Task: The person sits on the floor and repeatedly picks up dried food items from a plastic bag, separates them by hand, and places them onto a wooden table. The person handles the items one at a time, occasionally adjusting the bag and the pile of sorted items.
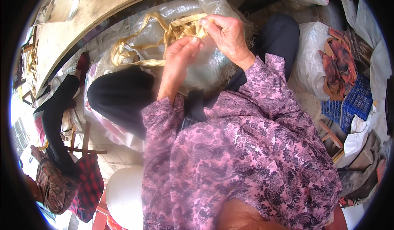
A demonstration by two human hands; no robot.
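Note:
Above a plastic-covered bundle (pixel 206 65) between my knees, my left hand (pixel 180 56) pinches part of a yellow, dried-looking fibre strip. Close beside it, thumb and fingers of my right hand (pixel 226 33) grip the same knotted or bunched piece. Crinkled yellow fibre strips (pixel 181 29) gather just beyond my fingertips. A loose length loops out to the left over clear plastic sheeting (pixel 144 36). The exact join between my two hands is partly hidden by the fingers.
A curved wooden tabletop (pixel 101 8) runs along the far side, bearing a clear glass jar (pixel 58 10) and more strips. At right are a white woven sack (pixel 309 60), patterned cloth (pixel 338 63) and blue plastic crates (pixel 357 103). Another person (pixel 58 180) sits at left.

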